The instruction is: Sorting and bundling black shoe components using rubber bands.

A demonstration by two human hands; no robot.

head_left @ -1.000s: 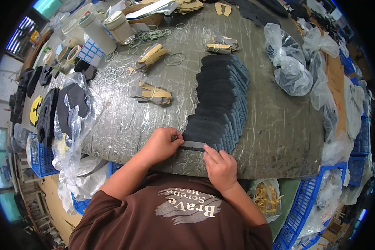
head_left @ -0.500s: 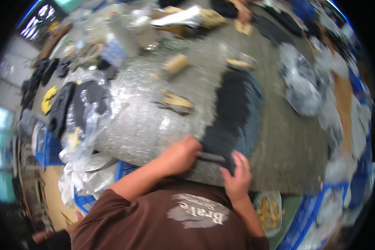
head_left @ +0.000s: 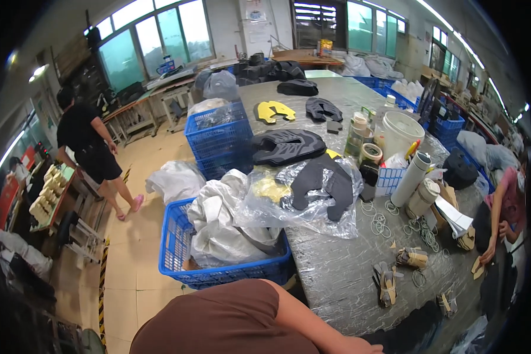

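Now only the left hand (head_left: 360, 347) peeks in at the bottom edge, its grip hidden; the right hand is out of view. Nearest lie small tan banded bundles (head_left: 387, 283) on the grey film-covered desk (head_left: 336, 277).

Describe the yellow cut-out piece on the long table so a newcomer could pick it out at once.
Start at the long grey table that runs away from the wearer toward the windows. Past the upper blue basket at its left edge, on the far half of the tabletop, lies the yellow cut-out piece, flat, with two spread lobes. The similar shaped pieces beside it are black; it alone lies there bare and bright yellow.
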